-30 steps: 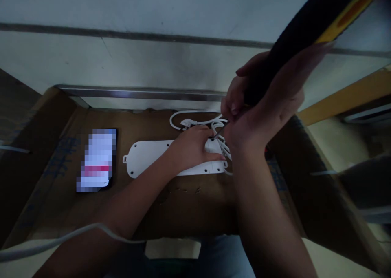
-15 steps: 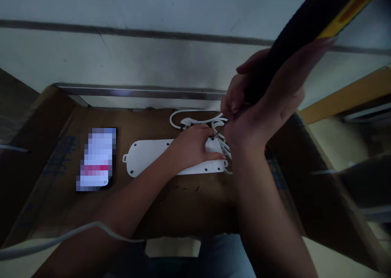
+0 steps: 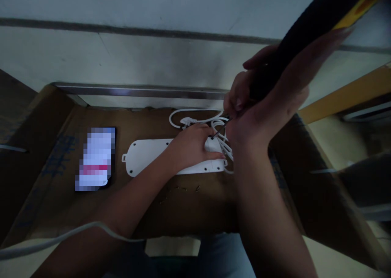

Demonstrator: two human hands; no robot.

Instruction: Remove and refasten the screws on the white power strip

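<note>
A white power strip (image 3: 149,152) lies with its screw-holed back facing up on brown cardboard. Across its right part rests my left hand (image 3: 192,145), thumb and fingers gripping its two long sides. My right hand (image 3: 256,102) is wrapped round the thick black and yellow handle of a screwdriver (image 3: 308,37). The thin shaft slants down to a hole near the strip's upper right edge; how deep the tip sits is hidden. Several small screws (image 3: 183,188) lie loose on the cardboard below the strip.
The strip's white cord (image 3: 198,112) and plug (image 3: 187,121) lie coiled behind it. A lit phone (image 3: 97,159) lies at the left. Raised cardboard walls (image 3: 332,204) flank the surface, and a pale wall with a metal rail (image 3: 137,91) stands behind. A white cable (image 3: 61,238) crosses the lower left.
My right hand and the screwdriver handle have shifted slightly to the right, while the tip stays at the same hole. My left hand keeps its hold on the power strip.
</note>
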